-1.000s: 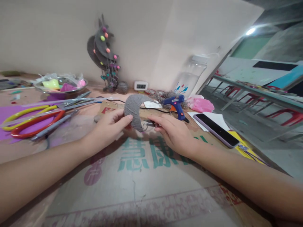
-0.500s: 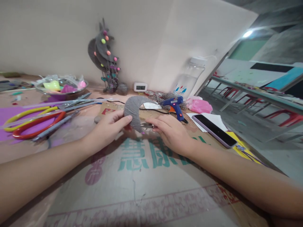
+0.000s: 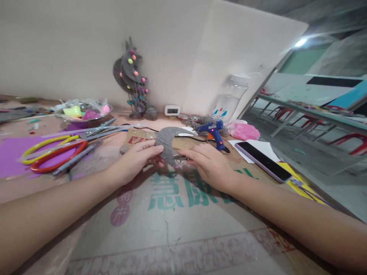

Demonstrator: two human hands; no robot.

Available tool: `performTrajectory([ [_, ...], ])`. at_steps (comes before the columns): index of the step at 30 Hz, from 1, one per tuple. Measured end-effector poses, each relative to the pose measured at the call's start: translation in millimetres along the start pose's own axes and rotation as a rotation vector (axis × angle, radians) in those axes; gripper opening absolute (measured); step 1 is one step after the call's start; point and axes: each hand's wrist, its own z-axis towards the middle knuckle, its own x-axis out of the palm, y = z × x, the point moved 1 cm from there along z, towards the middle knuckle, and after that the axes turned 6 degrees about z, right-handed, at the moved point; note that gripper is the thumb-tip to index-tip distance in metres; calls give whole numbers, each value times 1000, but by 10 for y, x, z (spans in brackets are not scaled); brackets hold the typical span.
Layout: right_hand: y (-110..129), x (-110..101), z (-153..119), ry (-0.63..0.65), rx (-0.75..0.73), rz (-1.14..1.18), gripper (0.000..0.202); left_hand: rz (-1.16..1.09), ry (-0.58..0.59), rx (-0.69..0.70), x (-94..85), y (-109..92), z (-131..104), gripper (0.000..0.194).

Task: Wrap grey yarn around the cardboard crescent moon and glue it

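Note:
A crescent moon wrapped in grey yarn (image 3: pixel 165 144) is held upright a little above the cardboard. My left hand (image 3: pixel 145 156) is closed around its outer curve, thumb on the front face. A small pink bit shows at the crescent's lower tip. My right hand (image 3: pixel 208 163) is closed in a pinch on a small pointed metal tool (image 3: pixel 180 157), which reaches into the crescent's inner curve near the lower tip. Fingers hide most of this tool, so its exact kind is unclear.
Printed cardboard (image 3: pixel 137 244) lies under my hands. Behind them are a blue glue gun (image 3: pixel 212 131), grey yarn, a water bottle (image 3: pixel 229 97) and a small clock (image 3: pixel 172 110). Scissors (image 3: pixel 59 154) lie left, a phone (image 3: pixel 263 162) right. A decorated moon hanging (image 3: pixel 130 72) leans against the wall.
The whole view has shifted slightly, so everything sits a little lower and further right. Both hands keep their grips; the crescent and the metal tool stay in nearly the same relation.

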Motion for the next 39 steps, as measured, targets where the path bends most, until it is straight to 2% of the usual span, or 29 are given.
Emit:
performTrajectory([
  [13,-15,0,-3,-23,-22,24,30,10,-29,-15,18,-3,4,14],
  [24,-9,-14,-32,-36,63,10,29,61,-59,18,14,2,21,15],
  [31,5,6,-20,-20,49,41,30,86,-76,9,60,-28,-9,14],
  [39,-10,9,-17,-9,-31,-8,29,83,-79,3,56,-9,-8,15],
])
